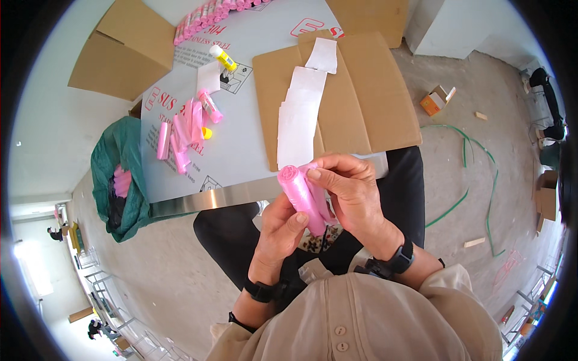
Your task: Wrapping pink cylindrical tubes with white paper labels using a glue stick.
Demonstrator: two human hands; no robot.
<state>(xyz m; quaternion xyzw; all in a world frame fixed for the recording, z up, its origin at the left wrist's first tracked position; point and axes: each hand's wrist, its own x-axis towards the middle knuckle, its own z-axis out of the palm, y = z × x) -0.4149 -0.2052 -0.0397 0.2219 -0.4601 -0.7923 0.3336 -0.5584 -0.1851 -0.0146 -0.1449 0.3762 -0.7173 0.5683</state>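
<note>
A roll of pink plastic bags is held above my lap, just off the table's front edge. My left hand wraps the lower part of the roll, thumb along its side. With thumb and fingers, my right hand pinches the loose outer flap of pink plastic near the roll's top end. On the cardboard sheet just beyond my hands lies a row of overlapping white paper slips. More pink rolls lie loosely heaped on the table to the left.
A yellow glue stick lies beyond the heap. Flattened cardboard covers the table's right part. A green sack with pink rolls hangs at the left edge. An open carton stands far left; green strapping lies on the floor.
</note>
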